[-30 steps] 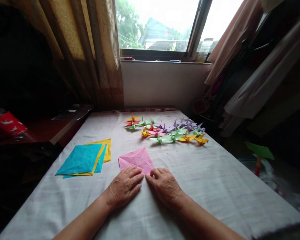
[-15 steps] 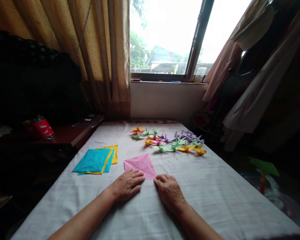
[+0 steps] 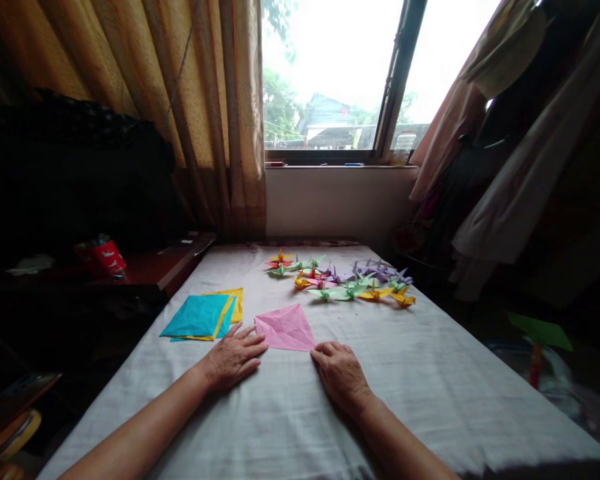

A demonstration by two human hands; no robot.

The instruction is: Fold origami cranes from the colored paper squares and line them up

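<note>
A creased pink sheet of origami paper (image 3: 286, 327) lies flat on the white cloth of the table (image 3: 290, 413). My left hand (image 3: 236, 357) rests palm down at its left edge, fingers spread, fingertips touching the near left corner. At the near right corner my right hand (image 3: 337, 370) pinches the paper between thumb and forefinger, the other fingers curled. Left of the pink paper sits a pile of blue folded papers (image 3: 196, 316) and yellow papers (image 3: 237, 303), close to my left fingertips.
Several folded paper cranes (image 3: 350, 288) in green, purple, yellow, red and pink stand behind the pink paper. A dark side table (image 3: 180, 263) with a red container (image 3: 109, 259) is at left. Clothes (image 3: 505, 200) hang at right, beside the window (image 3: 330, 80).
My left hand has slid left, off the middle of the pink paper to its left edge. My right hand keeps to the right corner. The view has shifted slightly.
</note>
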